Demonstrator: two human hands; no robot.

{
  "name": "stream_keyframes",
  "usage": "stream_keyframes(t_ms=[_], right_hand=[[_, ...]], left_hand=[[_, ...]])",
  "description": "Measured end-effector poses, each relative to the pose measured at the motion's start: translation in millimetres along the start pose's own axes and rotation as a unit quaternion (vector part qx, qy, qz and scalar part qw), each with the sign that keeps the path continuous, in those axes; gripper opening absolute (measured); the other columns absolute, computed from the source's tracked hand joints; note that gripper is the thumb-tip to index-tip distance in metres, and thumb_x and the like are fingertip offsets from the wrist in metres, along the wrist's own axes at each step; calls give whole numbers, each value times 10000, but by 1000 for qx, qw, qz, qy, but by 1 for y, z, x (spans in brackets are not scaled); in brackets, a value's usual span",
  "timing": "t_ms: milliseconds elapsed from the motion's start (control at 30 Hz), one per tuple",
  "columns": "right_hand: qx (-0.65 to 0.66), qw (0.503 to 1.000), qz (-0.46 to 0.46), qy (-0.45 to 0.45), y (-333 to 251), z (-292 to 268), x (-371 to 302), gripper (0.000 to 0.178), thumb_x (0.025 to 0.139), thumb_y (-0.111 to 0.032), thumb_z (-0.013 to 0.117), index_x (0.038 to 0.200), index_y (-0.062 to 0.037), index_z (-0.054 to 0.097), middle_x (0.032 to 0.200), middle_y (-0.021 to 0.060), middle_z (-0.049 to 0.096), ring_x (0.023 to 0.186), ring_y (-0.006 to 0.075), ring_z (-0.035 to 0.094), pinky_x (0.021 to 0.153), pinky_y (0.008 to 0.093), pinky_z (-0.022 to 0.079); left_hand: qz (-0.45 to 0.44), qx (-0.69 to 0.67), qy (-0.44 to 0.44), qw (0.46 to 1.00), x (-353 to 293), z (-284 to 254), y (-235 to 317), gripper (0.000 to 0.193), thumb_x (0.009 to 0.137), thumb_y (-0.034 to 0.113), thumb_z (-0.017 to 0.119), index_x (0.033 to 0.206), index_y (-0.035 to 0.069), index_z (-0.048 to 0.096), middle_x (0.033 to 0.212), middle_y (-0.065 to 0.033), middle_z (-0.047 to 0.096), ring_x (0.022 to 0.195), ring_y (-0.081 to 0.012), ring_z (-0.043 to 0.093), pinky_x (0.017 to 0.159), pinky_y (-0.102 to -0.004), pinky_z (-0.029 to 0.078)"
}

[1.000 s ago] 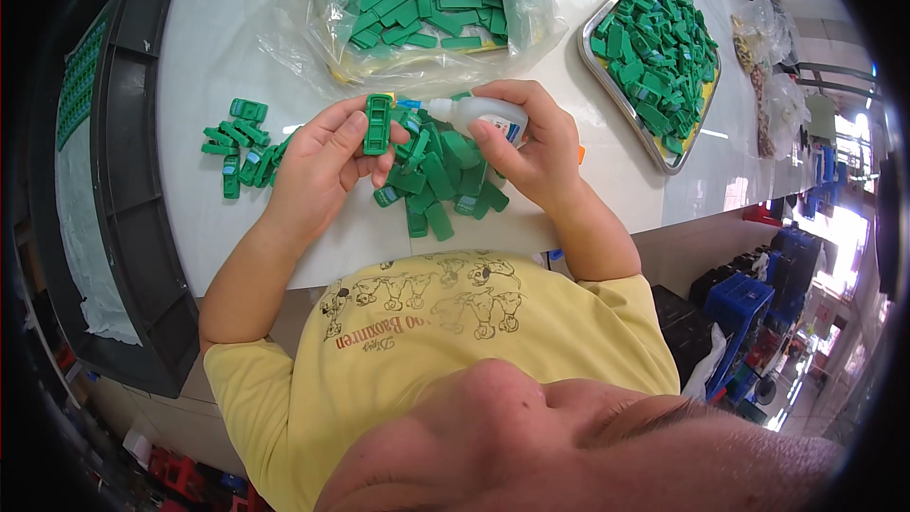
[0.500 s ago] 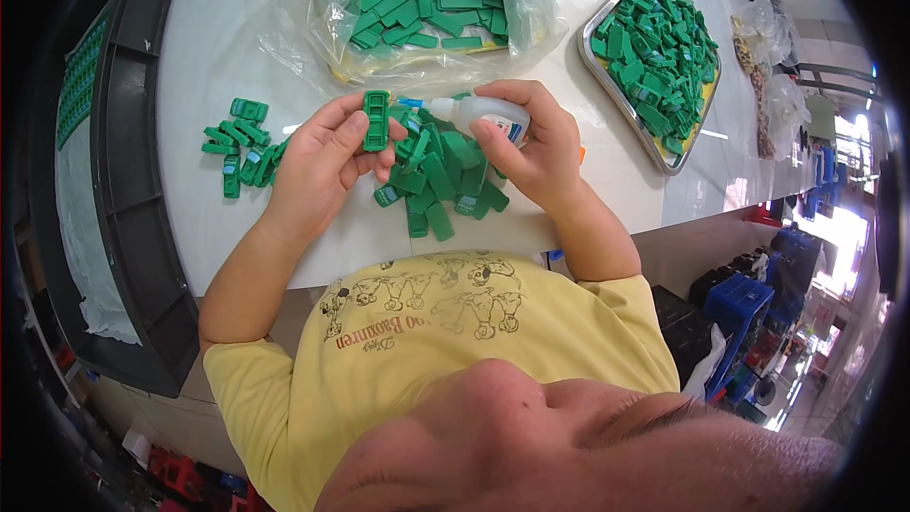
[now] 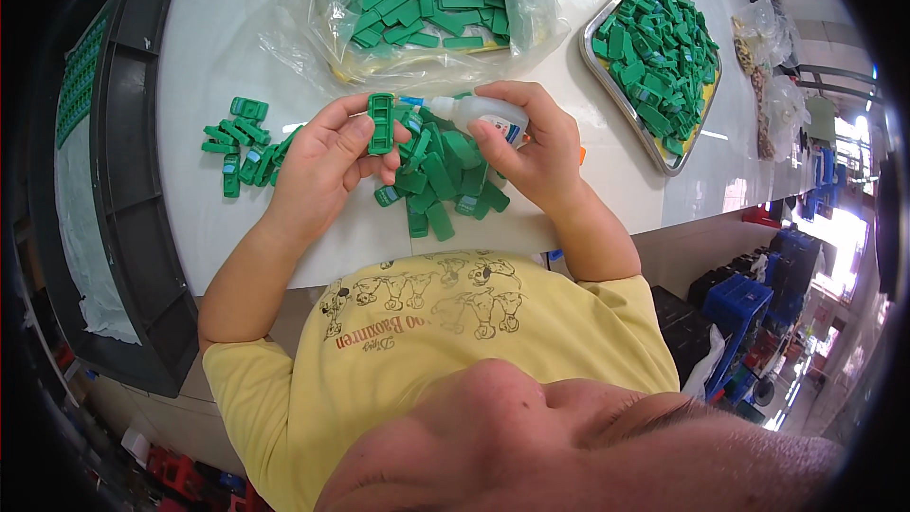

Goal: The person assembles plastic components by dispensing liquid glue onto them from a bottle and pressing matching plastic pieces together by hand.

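Between the thumb and fingers of my left hand (image 3: 327, 154) is a green plastic toy car body (image 3: 381, 123), held upright with its hollow side showing. My right hand (image 3: 536, 142) is closed round a clear squeeze bottle (image 3: 493, 117), tipped on its side with its blue nozzle pointing left at the car body. The nozzle tip is close to the car's upper right edge; whether they touch I cannot tell. Below both hands lies a pile of green plastic car parts (image 3: 438, 175). A smaller group of green toy cars (image 3: 248, 144) lies left of my left hand.
At the back, a clear plastic bag (image 3: 531, 14) lies open around flat green pieces. A metal tray (image 3: 592, 66) heaped with green car parts stands to the right. A dark crate (image 3: 133, 180) rises at the left table edge. Blue crates (image 3: 735, 313) are on the floor at right.
The car body in my left hand has shifted slightly right, nearer the bottle. My right hand and the bottle are almost where they were.
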State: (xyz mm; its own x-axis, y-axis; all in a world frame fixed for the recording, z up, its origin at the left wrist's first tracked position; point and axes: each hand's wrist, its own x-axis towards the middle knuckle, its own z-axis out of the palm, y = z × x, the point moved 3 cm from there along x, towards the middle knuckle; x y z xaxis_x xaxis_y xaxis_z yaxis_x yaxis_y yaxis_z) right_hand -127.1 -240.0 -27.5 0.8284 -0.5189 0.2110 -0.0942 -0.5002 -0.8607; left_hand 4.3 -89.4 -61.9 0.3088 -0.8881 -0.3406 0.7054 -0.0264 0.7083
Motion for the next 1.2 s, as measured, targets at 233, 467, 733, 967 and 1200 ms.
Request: stream_keyframes(t_ms=[233, 467, 733, 967, 1200], right_hand=[[-49, 997, -55, -4, -7, 0, -1, 303, 706, -124, 679, 963, -31, 550, 811, 115, 587, 703, 253, 591, 596, 303, 472], [-67, 990, -127, -2, -9, 1, -2, 306, 698, -97, 673, 960, -26, 530, 726, 111, 542, 609, 263, 541, 514, 324, 426], [-65, 989, -132, -26, -14, 6, -7, 305, 699, -84, 661, 958, -19, 514, 742, 120, 552, 633, 276, 546, 538, 333, 432], [-60, 991, -119, -12, -15, 4, -9, 293, 698, -82, 653, 952, -15, 522, 783, 131, 570, 668, 289, 559, 564, 343, 444], [-78, 983, -163, -16, -18, 2, -8, 260, 701, -21, 618, 940, 19, 524, 734, 105, 570, 585, 186, 565, 508, 256, 440]], left_hand=[[3, 14, 6, 1000, 1, 1, 0, 293, 903, 164, 428, 1142, -5, 415, 937, -115, 563, 741, -144, 546, 647, -268, 479], [-9, 13, 6, 1000, 2, 1, -5, 288, 904, 168, 427, 1139, 3, 414, 945, -119, 562, 744, -147, 548, 660, -269, 480], [-21, 29, 17, 999, -1, 5, -7, 257, 909, 155, 395, 1124, 13, 406, 937, -124, 558, 742, -155, 541, 640, -268, 475], [-6, 15, 3, 1000, -3, 0, -6, 300, 896, 158, 442, 1150, 5, 394, 953, -125, 565, 770, -159, 562, 676, -275, 490], [9, 42, 16, 999, -3, 4, -5, 344, 870, 147, 490, 1167, 17, 376, 964, -134, 555, 781, -175, 568, 659, -276, 506]])
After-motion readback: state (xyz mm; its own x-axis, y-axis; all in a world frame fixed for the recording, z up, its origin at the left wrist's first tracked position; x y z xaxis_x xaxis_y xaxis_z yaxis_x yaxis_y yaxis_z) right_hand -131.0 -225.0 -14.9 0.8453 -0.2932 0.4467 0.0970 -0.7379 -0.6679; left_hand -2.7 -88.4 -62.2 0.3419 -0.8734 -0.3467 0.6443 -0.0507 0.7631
